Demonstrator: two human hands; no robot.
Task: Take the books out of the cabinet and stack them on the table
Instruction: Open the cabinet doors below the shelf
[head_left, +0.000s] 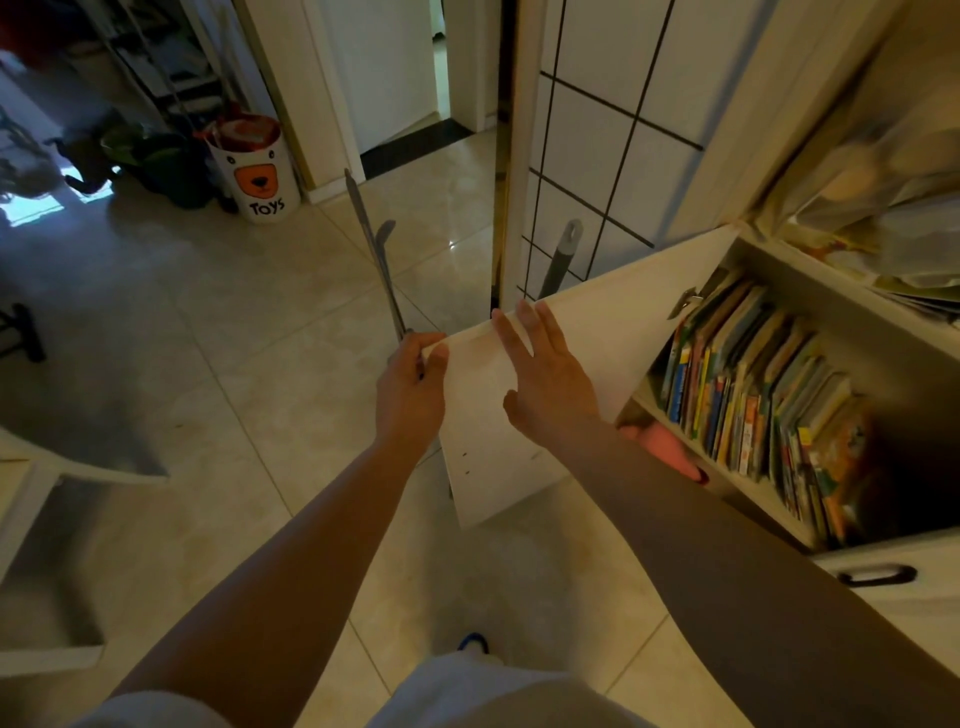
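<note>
A white cabinet (810, 270) stands at the right with its door (618, 332) swung open toward me. Inside, several colourful books (753, 400) stand upright and leaning on a shelf. My left hand (410, 384) grips the door's outer edge, fingers curled round it. My right hand (545, 374) lies flat on the door's inner face with straight fingers. A corner of the white table (72, 457) shows at the left edge.
A grey pole (374, 249) leans just behind the door edge by my left hand. A white "TOYS" bin (260, 171) stands at the back left. A drawer with a black handle (878, 574) sits below the book shelf. Tiled floor lies between table and cabinet.
</note>
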